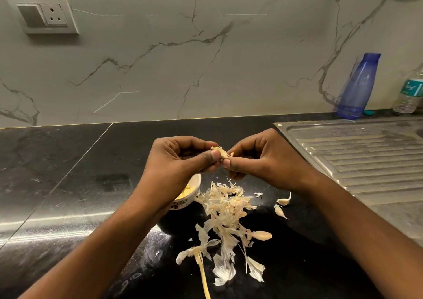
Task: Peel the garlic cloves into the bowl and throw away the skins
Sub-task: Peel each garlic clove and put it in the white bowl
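The left hand (176, 161) and the right hand (263, 159) were close together above the tabletop. Each pinched the same small pale garlic clove (220, 153) between thumb and forefinger. The left held the body. The right nipped the end at three o'clock, where a flake of skin stood loose. The clove hung in the air between the fingertips, at twelve o'clock from the skins and not over the bowl.

By its look, the clove would be light, firm and slick once bared. A steady pinch on its thick middle would suit, with a nail working at the pointed tip. The skin looked dry, thin and brittle, likely to tear in shreds and drift at a breath.

At seven o'clock from the hands, partly hidden under the left wrist, sat one white ceramic bowl with a flower print (192, 198). It held yellowish peeled cloves (185, 193), their count hidden. At six o'clock lay one loose heap of papery cream skins (226, 209) with one dry yellow stem (204, 278). Three unpeeled cloves (283, 201) lay about: two close together at four o'clock, and one at the heap's edge at five o'clock. All lay on the black polished stone tabletop (68, 184). At three o'clock ran a ribbed steel drainboard (366, 161). At two o'clock stood one blue plastic bottle (359, 85) and one clear water bottle (409, 90).
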